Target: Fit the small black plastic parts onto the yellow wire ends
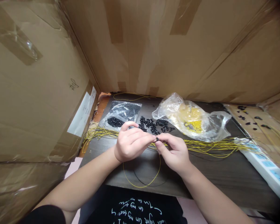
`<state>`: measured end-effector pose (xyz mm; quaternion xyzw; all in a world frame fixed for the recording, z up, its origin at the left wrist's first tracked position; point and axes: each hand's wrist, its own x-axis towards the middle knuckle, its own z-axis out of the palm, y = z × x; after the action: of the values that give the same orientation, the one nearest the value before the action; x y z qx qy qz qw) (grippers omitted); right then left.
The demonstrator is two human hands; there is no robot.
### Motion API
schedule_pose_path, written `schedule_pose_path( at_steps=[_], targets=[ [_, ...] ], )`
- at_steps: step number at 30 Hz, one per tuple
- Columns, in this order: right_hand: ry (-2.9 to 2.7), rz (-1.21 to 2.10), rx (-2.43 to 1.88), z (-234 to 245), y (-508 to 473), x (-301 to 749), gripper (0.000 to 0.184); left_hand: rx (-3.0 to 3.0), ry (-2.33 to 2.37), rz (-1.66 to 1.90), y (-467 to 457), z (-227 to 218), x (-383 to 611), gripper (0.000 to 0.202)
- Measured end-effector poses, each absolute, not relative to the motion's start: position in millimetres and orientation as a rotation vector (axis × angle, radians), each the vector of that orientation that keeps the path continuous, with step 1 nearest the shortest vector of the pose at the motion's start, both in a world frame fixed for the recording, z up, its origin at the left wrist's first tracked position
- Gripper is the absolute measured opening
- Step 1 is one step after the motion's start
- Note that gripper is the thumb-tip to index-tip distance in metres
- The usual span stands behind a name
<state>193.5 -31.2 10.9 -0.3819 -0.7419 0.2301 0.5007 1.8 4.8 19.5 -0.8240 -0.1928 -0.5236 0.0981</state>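
My right hand (175, 152) pinches a small black plastic part (157, 139) between thumb and forefinger. The fingers of my left hand (132, 141) are pressed together, their tips meeting the right fingertips at that part. A thin yellow wire (141, 187) hangs in a loop below, running up to both hands; its ends are hidden by the fingers. Just beyond the hands lie loose small black parts (151, 123) in a pile. Behind and beneath the hands, a long bundle of yellow wires (207, 146) stretches across the dark table (212, 174).
A clear bag of black parts (123, 113) lies at the back left. An open plastic bag with yellow pieces (192, 123) stands back right. A white power strip (266, 165) and cardboard with black parts (254, 124) are at right. Cardboard walls (140, 56) enclose the table.
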Motion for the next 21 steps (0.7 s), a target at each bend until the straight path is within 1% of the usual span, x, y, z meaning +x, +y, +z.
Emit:
schedule_pose_path(
  at_steps=[5, 8, 10, 16, 21],
  targets=[
    [-1.818, 0.554, -0.953, 13.2, -29.9, 194.8, 0.009, -2.505, -0.527, -1.56, 9.0, 12.8, 0.0, 0.015],
    [-1.89, 0.471, -0.922, 14.1, -27.1, 197.9, 0.007, -2.532, -0.511, -1.605, 12.4, 8.1, 0.5, 0.024],
    [-1.965, 0.384, -0.892, 13.1, -24.2, 201.0, 0.007, -2.537, -0.509, -1.637, 14.7, 6.2, 1.6, 0.027],
    [-2.19, 0.119, -0.964, 10.2, -16.6, 210.1, 0.011, -2.558, -0.555, -1.595, 19.3, 5.5, 3.9, 0.018],
    [-2.292, -0.049, -1.018, 10.9, -14.5, 212.6, 0.018, -2.677, -0.615, -1.514, 21.0, 4.7, 4.8, 0.016]
  ],
)
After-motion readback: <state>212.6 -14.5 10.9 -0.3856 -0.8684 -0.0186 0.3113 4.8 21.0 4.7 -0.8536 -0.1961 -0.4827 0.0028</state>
